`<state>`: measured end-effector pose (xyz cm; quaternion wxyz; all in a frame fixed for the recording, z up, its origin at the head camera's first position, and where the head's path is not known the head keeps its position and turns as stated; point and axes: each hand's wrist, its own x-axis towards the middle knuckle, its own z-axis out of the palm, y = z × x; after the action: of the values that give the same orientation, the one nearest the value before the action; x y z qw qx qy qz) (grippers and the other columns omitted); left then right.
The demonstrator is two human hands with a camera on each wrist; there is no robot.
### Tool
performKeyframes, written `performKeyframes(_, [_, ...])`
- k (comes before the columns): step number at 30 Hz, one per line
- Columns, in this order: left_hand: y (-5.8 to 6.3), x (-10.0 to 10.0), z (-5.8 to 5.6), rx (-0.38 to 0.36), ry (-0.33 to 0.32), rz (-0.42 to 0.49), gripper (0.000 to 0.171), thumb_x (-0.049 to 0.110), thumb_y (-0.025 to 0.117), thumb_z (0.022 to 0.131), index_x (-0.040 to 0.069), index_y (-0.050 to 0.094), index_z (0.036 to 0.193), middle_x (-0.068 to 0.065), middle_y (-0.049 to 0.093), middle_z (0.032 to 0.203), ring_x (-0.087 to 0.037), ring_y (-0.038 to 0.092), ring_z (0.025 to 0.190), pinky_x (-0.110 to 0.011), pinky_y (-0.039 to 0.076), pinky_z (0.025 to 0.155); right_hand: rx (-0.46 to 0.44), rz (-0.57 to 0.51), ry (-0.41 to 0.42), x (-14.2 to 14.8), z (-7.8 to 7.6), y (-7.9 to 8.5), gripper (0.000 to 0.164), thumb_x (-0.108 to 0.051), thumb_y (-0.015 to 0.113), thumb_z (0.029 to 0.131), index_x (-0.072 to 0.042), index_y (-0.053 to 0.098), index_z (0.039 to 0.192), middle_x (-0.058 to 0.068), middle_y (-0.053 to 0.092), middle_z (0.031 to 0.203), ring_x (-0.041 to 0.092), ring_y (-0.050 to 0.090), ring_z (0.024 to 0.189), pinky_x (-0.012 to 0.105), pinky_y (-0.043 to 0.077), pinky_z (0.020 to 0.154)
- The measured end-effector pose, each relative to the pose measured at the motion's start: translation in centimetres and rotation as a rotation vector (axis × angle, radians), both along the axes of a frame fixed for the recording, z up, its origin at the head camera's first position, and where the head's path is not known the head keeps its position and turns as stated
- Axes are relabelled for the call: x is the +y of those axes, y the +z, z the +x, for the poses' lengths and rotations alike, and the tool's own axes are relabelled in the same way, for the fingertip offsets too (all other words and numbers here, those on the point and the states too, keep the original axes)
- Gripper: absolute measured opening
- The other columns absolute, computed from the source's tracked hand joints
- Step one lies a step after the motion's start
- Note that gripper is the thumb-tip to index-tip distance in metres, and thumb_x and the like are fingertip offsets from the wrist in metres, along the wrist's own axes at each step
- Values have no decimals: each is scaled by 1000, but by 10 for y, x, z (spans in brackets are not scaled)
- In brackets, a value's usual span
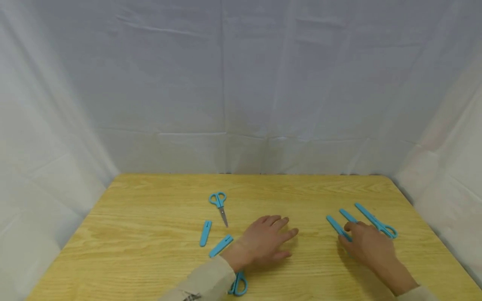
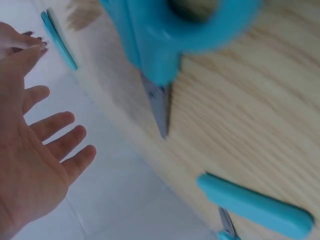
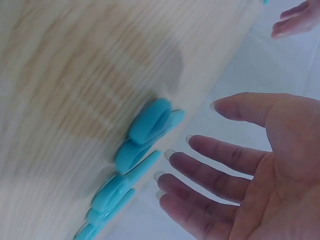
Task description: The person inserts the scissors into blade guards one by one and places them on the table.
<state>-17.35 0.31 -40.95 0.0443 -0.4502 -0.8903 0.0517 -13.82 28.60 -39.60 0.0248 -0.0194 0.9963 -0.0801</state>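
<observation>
My left hand (image 1: 263, 240) hovers over the middle of the table, fingers spread and nothing in its palm. Below its forearm, blue-handled scissors (image 1: 241, 285) are partly hidden by the sleeve; their bare blade shows in the left wrist view. Close beside that wrist lies a blue blade cover (image 1: 221, 246), and a second cover (image 1: 205, 233) sits farther left. Bare-bladed scissors (image 1: 218, 201) lie beyond them. At the right, my right hand (image 1: 369, 246) is over a row of scissors in blue covers (image 1: 373, 217), hiding some handles. Its fingers are loosely extended and hold nothing in the right wrist view.
The wood-grain table (image 1: 150, 196) has a rounded far edge. A white cloth (image 1: 244, 83) hangs behind it and on both sides. The row of covered scissors slants near the table's right side.
</observation>
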Motion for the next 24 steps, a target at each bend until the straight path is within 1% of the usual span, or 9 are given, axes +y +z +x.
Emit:
performKeyframes(1, [0,-3,-1,13,7,5,55,56,43,95,33,39,145,0,40,146,-18,37,132,-34,32,106,5,-4,0,-3,1,0,36,-36,63,89,-7,65,110,15,65,104,32,61,75,44,45,48])
performKeyframes(6, [2,-20,-5,6,74,40,54,54,44,96,31,41,145,-3,40,146,-21,37,132,-37,33,105,14,-25,14,-19,4,2,42,-39,58,91,-7,62,118,19,60,116,40,60,91,51,47,54])
performKeyframes(10, [1,-35,-8,-8,141,75,54,50,48,96,28,42,144,-5,41,146,-24,38,132,-41,35,104,5,-50,49,-35,6,2,44,-40,58,91,-7,61,120,17,60,116,38,60,91,49,47,53])
performKeyframes(13, [0,-46,-10,12,177,93,54,48,52,95,25,44,143,-6,44,143,-25,41,129,-42,38,101,10,-55,67,-48,8,1,44,-42,62,89,-9,62,119,14,61,116,35,60,92,46,47,52])
performKeyframes(17, [0,-57,-12,28,228,126,55,46,56,93,21,46,141,-7,47,139,-26,45,125,-44,43,95,22,-33,95,-67,12,-2,46,-44,63,88,-10,62,118,11,61,115,34,59,96,48,50,57])
performKeyframes(21, [0,-68,-12,-4,279,218,53,41,59,92,17,49,139,-9,50,136,-27,48,121,-44,47,90,31,-17,127,-88,15,-3,45,-46,65,86,-11,63,115,9,62,111,32,60,94,48,51,59])
performKeyframes(24, [1,-76,-10,-29,313,293,53,37,63,91,13,51,136,-10,53,130,-28,52,116,-41,50,85,37,-19,152,-105,18,-4,46,-47,66,86,-10,64,113,7,63,107,31,60,93,47,51,59])
